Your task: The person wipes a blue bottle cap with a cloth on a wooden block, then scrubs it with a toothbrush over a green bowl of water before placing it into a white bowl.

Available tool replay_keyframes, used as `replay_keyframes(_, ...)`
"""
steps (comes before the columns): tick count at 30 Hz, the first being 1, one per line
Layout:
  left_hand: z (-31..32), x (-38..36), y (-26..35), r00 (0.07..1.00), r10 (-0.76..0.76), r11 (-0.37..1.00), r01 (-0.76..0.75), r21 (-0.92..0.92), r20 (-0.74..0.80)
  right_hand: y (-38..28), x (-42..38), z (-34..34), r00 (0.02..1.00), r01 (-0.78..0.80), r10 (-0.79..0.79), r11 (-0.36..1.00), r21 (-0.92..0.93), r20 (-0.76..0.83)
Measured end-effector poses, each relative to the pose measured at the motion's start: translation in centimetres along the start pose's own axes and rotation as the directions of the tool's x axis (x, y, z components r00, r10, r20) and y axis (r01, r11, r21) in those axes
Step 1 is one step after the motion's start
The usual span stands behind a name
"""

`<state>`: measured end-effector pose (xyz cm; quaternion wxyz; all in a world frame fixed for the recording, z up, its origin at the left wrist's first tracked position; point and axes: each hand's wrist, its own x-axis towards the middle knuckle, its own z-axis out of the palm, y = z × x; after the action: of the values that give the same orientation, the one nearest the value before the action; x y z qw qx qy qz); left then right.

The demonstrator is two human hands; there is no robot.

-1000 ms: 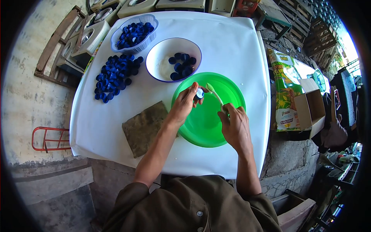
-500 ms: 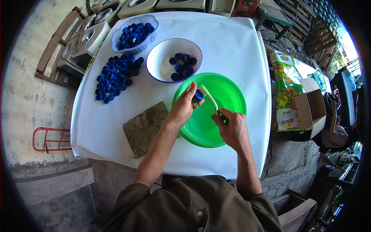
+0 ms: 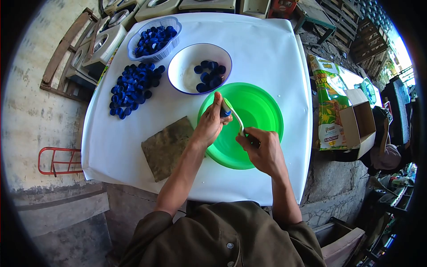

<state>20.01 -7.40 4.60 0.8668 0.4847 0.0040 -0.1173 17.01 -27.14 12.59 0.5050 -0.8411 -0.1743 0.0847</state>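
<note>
Over the green basin (image 3: 262,111) on the table (image 3: 267,53), the left hand (image 3: 209,124) is pinching a small blue cap (image 3: 225,111) while the right hand (image 3: 262,149) is gripping a toothbrush (image 3: 235,116) against it; hard scrubbing could be flicking the cap loose.

A dark blue bottle cap (image 3: 225,112) is showing against a bright green basin (image 3: 262,104). More blue caps (image 3: 131,89) are lying on the white tablecloth (image 3: 267,49), beside a white, blue-rimmed bowl (image 3: 187,66) and a drab brown cloth (image 3: 167,147).
</note>
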Motion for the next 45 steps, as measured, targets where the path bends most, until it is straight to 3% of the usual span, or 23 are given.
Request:
replay_keyframes(3, 1.5, -0.3, -0.2, 0.951, -0.003, 1.000, 0.011, 0.024, -0.310, 0.2, -1.1, -0.3, 0.996, -0.070, 0.069, 0.998, 0.010, 0.060)
replay_keyframes(6, 3.0, -0.7, 1.1, 0.930, 0.012, 0.988, 0.045, 0.146, -0.368, 0.6, -0.9, -0.5, 0.994, -0.103, 0.104, 0.994, -0.017, 0.037)
replay_keyframes(9, 2.0, -0.2, 0.1, 0.959, 0.002, 0.968, 0.069, 0.240, -0.282, 0.4, -0.5, -0.4, 0.991, -0.135, 0.135, 0.991, -0.007, 0.006)
replay_keyframes(12, 1.4, 0.3, -0.6, 0.985, 0.058, 0.998, -0.052, 0.037, -0.163, -0.2, -0.7, 0.4, 0.999, -0.041, 0.041, 0.999, 0.008, -0.013)
replay_keyframes(13, 1.4, 0.2, -0.5, 0.978, 0.048, 0.999, -0.049, 0.004, -0.201, -0.3, -0.9, 0.6, 1.000, 0.009, -0.009, 1.000, 0.005, -0.019)
replay_keyframes(15, 1.8, 0.0, 0.0, 0.961, 0.027, 0.997, -0.046, -0.064, -0.276, 0.2, -1.3, 0.6, 0.999, -0.049, 0.049, 0.999, 0.022, -0.005)
replay_keyframes(18, 3.1, -0.3, 0.7, 0.931, 0.020, 1.000, -0.019, 0.006, -0.363, 0.9, -1.0, 0.0, 0.995, -0.104, 0.104, 0.995, -0.007, 0.006)
replay_keyframes(21, 3.0, -0.2, 0.0, 0.958, 0.019, 0.980, 0.040, 0.197, -0.286, 0.6, -0.8, 0.3, 0.992, -0.121, 0.122, 0.992, 0.018, -0.016)
replay_keyframes(24, 2.4, 0.5, -0.5, 0.974, 0.093, 0.980, -0.053, 0.193, -0.206, 0.4, -1.0, 0.3, 0.992, -0.124, 0.124, 0.991, 0.047, 0.012)
replay_keyframes(25, 2.6, 0.1, 0.0, 0.950, 0.121, 0.969, -0.051, 0.240, -0.287, 0.5, -1.1, 0.0, 0.991, -0.129, 0.128, 0.990, 0.049, 0.032)
replay_keyframes(28, 1.9, -0.1, 0.2, 0.927, 0.280, 0.863, -0.129, 0.489, -0.248, 1.8, -1.0, -1.7, 0.990, -0.139, 0.139, 0.989, -0.043, -0.012)
replay_keyframes(29, 2.0, -0.2, 0.2, 0.933, 0.238, 0.873, -0.082, 0.481, -0.272, 2.2, -0.8, -2.2, 0.984, -0.180, 0.176, 0.978, -0.103, -0.039)
replay_keyframes(32, 3.3, -1.6, 0.7, 0.932, 0.359, 0.429, -0.124, 0.895, -0.043, 1.8, -0.3, -3.2, 0.975, -0.220, 0.204, 0.948, -0.230, -0.090)
replay_keyframes(33, 4.0, -1.7, 0.5, 0.953, 0.291, 0.318, -0.014, 0.948, -0.083, 1.6, -0.2, -3.2, 0.977, -0.210, 0.197, 0.944, -0.252, -0.077)
replay_keyframes(37, 4.6, -1.9, -0.2, 0.932, 0.357, 0.160, -0.123, 0.979, 0.059, 1.6, 0.2, -2.7, 0.982, -0.191, 0.185, 0.937, -0.293, -0.047)
replay_keyframes(41, 4.3, -1.6, 0.2, 0.873, 0.477, 0.225, -0.230, 0.947, 0.099, 2.2, 0.3, -2.8, 0.981, -0.190, 0.177, 0.948, -0.257, -0.075)
replay_keyframes(45, 4.3, -1.8, 0.5, 0.882, 0.469, 0.323, -0.223, 0.920, 0.049, 2.2, 0.2, -2.9, 0.982, -0.183, 0.168, 0.948, -0.259, -0.081)
